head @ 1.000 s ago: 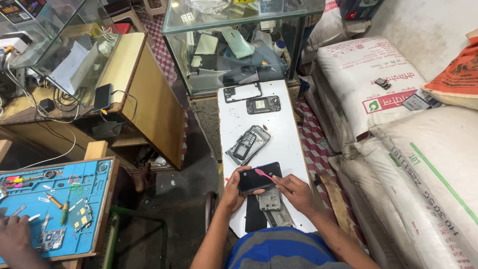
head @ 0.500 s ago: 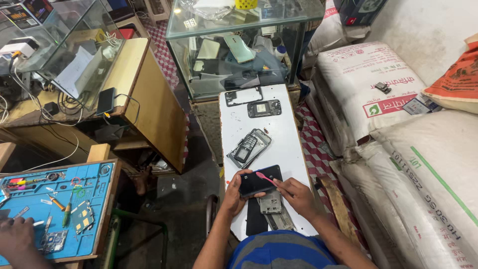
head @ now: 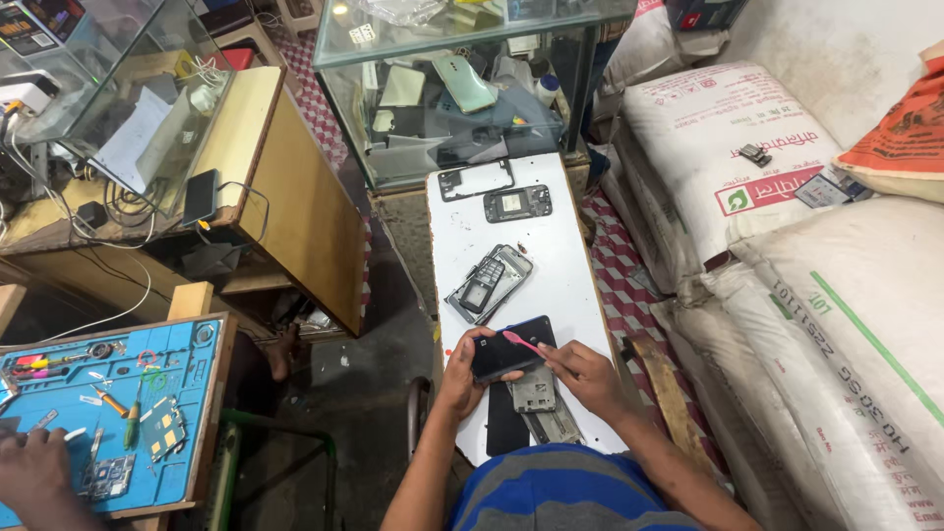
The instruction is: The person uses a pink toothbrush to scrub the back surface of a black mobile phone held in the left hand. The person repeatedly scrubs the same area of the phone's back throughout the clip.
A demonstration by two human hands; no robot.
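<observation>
My left hand [head: 462, 369] grips a black phone [head: 511, 349] by its left end, a little above a white bench [head: 560, 265]. My right hand [head: 582, 374] pinches a thin pink tool [head: 522, 341] whose tip lies on the phone's upper face. Under my hands rest a grey phone frame [head: 539, 395] and a flat black panel [head: 506, 428].
Farther up the bench lie a stack of phone shells [head: 490, 282], a dark phone body [head: 517, 204] and an empty black frame [head: 476, 181]. A glass cabinet [head: 462, 88] stands beyond. White sacks [head: 846, 324] fill the right. Another person's hand [head: 34, 470] rests by a blue work mat [head: 108, 413] at left.
My hands and the phone have stayed in place on the bench. The other person's hand at lower left has shifted slightly on the mat.
</observation>
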